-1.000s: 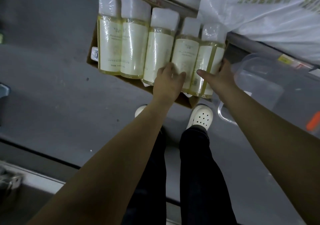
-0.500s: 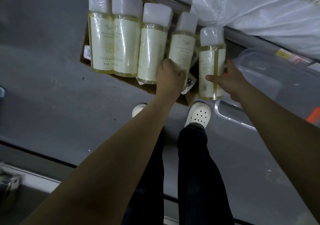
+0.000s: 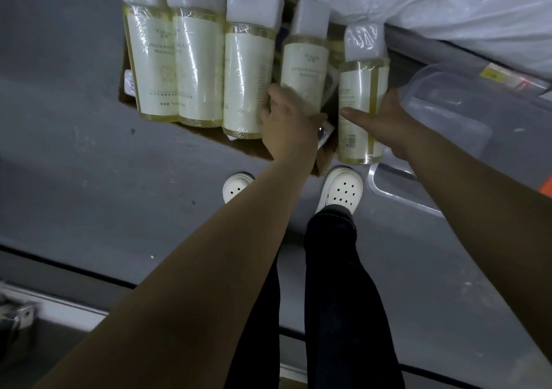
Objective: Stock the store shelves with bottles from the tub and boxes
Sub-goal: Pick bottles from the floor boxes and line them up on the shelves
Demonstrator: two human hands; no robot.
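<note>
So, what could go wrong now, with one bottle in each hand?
1. The right hand holds the right bottle past the corner of the box, about over a shoe. Its glossy wrap may let it slip and drop there.
2. The left hand grips the left bottle close beside a neighbour. Lifting it might drag or tip that one.

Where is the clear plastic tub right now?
In the head view the clear tub is on the right, just beyond the right hand and the bottle it holds, below the white plastic bag.
</note>
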